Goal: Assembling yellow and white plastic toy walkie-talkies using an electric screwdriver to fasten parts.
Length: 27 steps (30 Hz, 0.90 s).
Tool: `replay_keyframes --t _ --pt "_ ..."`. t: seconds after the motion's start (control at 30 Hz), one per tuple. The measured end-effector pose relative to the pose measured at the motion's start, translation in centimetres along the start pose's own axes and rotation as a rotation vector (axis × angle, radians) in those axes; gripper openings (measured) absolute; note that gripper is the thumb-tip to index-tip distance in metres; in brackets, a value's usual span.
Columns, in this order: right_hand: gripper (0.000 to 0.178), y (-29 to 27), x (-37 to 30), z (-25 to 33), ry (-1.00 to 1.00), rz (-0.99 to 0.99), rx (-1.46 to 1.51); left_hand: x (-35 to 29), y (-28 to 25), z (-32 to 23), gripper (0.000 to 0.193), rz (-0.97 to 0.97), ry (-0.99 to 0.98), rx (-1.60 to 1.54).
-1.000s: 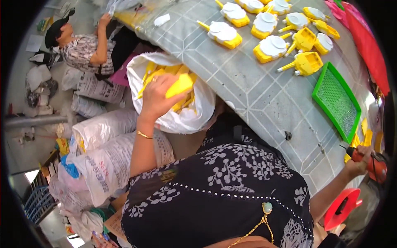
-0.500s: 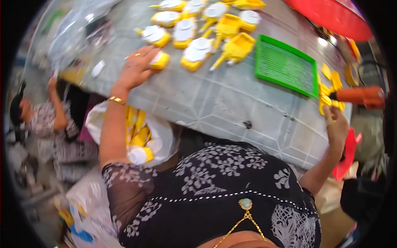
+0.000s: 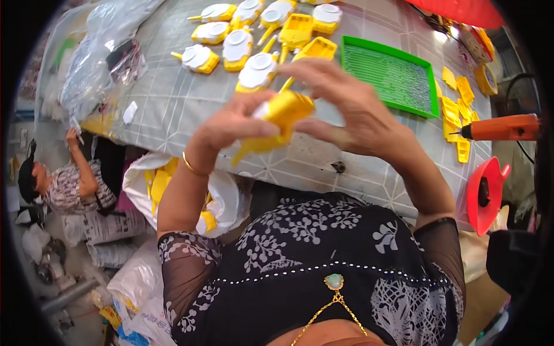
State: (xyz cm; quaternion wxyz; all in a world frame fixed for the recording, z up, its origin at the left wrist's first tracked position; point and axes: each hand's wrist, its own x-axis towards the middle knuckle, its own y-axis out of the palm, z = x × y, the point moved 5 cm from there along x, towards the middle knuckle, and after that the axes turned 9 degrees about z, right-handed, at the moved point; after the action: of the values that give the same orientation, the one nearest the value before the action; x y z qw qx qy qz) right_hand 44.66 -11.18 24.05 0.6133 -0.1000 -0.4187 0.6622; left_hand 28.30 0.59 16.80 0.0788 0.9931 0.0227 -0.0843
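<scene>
Above the table's near edge, my left hand (image 3: 231,124) grips a yellow and white plastic toy housing (image 3: 280,118) with a thin stick pointing down from it. My right hand (image 3: 352,109) curves around the far right side of that housing. Its fingers are spread and blurred, and its thumb comes close to the housing; contact is hard to make out. Beyond the hands lie several similar yellow and white housings (image 3: 236,49), some with the white round side up. One yellow housing (image 3: 297,32) shows its hollow side.
A green tray (image 3: 346,72) of tiny metal pieces sits beyond my right hand. Farther right are loose yellow plastic parts (image 3: 463,89) and an orange electric screwdriver (image 3: 502,128). A red scoop (image 3: 485,199) and a white sack (image 3: 225,193) flank me. A person (image 3: 75,179) sits at left.
My left hand has lifted a housing off the table and brought it nearer. My right hand has swung from the loose yellow parts at right over to that housing.
</scene>
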Motion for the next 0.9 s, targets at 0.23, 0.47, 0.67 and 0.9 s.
replay_keyframes --t 0.23,0.47,0.67,0.9 --pt "0.028 0.7 -2.2 -4.9 0.387 -0.276 0.912 1.9 1.7 2.5 0.063 -0.210 0.340 -0.618" --pt "0.030 1.7 -4.0 -7.4 0.554 -0.385 0.880 8.1 5.3 1.7 0.089 -0.328 0.700 -0.267" --pt "0.025 -13.3 -9.4 -20.3 1.073 -0.226 -0.649 11.1 2.5 3.0 0.089 -0.255 0.586 -0.464" --pt "0.051 -18.2 -19.8 -30.4 1.219 0.246 -0.584 12.8 3.8 4.3 0.078 -0.089 0.533 -0.603"
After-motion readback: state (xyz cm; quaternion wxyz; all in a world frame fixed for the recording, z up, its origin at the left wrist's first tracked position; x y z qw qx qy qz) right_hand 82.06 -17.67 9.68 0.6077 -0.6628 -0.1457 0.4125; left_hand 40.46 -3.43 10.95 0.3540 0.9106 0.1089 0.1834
